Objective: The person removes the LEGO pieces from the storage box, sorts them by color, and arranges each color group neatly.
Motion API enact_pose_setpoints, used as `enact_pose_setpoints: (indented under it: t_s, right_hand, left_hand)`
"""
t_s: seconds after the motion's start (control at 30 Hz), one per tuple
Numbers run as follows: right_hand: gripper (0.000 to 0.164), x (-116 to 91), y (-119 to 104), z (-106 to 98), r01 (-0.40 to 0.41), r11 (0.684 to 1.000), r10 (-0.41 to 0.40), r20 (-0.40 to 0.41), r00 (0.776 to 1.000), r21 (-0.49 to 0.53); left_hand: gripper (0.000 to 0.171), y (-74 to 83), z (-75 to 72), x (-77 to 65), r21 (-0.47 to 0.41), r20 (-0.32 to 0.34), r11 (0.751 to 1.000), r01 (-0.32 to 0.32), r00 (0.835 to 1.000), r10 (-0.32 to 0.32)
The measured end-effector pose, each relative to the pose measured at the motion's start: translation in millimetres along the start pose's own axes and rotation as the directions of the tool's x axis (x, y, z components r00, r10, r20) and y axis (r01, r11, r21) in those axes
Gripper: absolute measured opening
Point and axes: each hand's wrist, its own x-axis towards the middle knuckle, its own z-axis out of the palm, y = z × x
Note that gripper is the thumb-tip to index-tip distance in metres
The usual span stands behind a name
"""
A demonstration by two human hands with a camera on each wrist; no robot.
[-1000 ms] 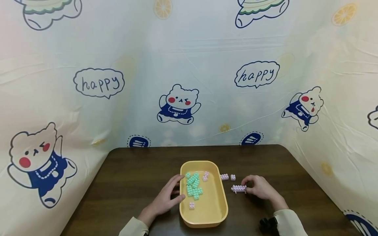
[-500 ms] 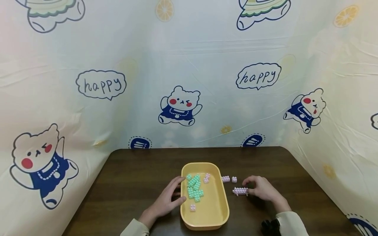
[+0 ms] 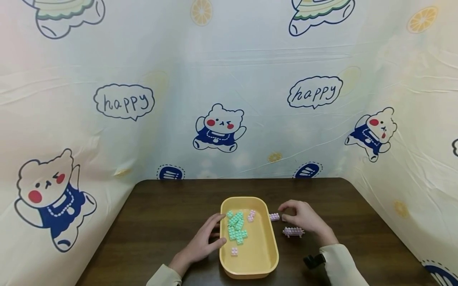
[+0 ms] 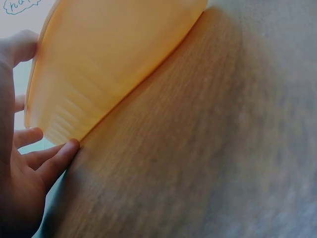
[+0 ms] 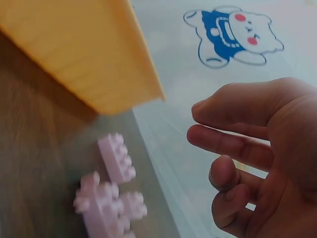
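My left hand (image 3: 204, 242) rests against the left side of a yellow tray (image 3: 250, 271), its thumb and fingertips touching the outer wall and rim. To the tray's right, my right hand (image 3: 304, 217) hovers above the table with loosely bent fingers. The right wrist view shows nothing between thumb and fingers. Just under its fingertips is a small pink building brick (image 5: 132, 204), mostly covered in the head view. Nearer my body lies an assembled piece of pink bricks (image 3: 293, 232). A longer pink brick (image 3: 274, 217) lies by the tray's right wall.
Inside the tray are several green bricks (image 3: 236, 227) in a heap, some pink brickwork (image 3: 251, 215) at the back, and a pink brick (image 3: 234, 251) near the front. A patterned curtain (image 3: 222, 79) encloses the dark wooden table (image 3: 171, 210).
My right hand has let go of the assembled pink bricks and moved up and left, over the small pink brick. The left hand stays at the tray's side.
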Motion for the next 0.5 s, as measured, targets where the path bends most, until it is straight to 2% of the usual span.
enact_pose_setpoints:
  t_s: [0.2,0.5]
  right_hand:
    - [0.018,18,-16,7,0.054,0.998,-0.054,-0.009,0.999,0.038]
    - [0.021,36,-32,29,0.084,0.994,-0.088,0.054,0.995,0.067]
  left_hand:
    - [0.062,0.7,0.0,0.2,0.007,-0.002,1.0,0.003,1.0,-0.003]
    - [0.062,0.7,-0.4,-0.2,0.012,-0.004,1.0,0.008,1.0,-0.008]
